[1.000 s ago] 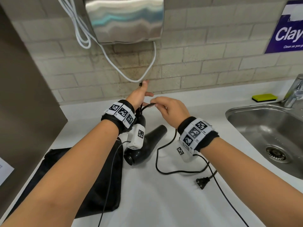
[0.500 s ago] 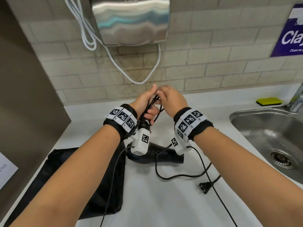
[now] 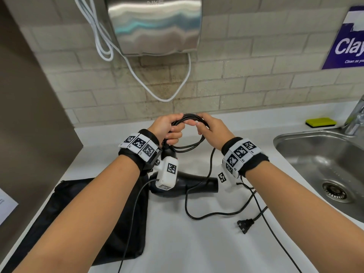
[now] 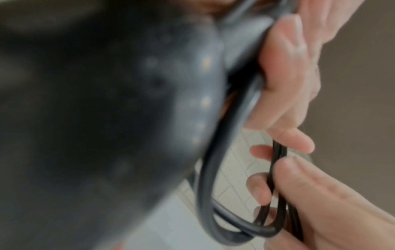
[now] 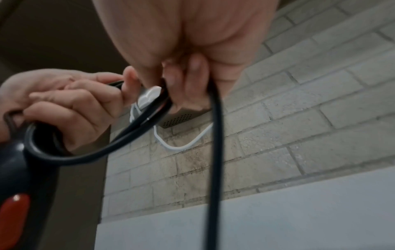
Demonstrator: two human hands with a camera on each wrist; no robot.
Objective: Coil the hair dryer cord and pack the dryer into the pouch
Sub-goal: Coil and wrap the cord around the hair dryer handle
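Note:
The black hair dryer hangs just above the counter, barrel pointing right, its handle rising into my left hand. That hand grips the handle top together with several loops of the black cord. My right hand pinches the far side of the same loops. In the right wrist view the cord drops straight down from my right fingers. The loose tail curls on the counter and ends at the plug. The black pouch lies flat at the left.
A steel sink with a faucet and a yellow sponge is on the right. A metal hand dryer with a white cable hangs on the tiled wall. A brown panel closes the left side.
The hands met at the handle, then spread apart, opening the cord into a wider loop held between them. The dryer barrel swung round to point right. The loose tail shortened.

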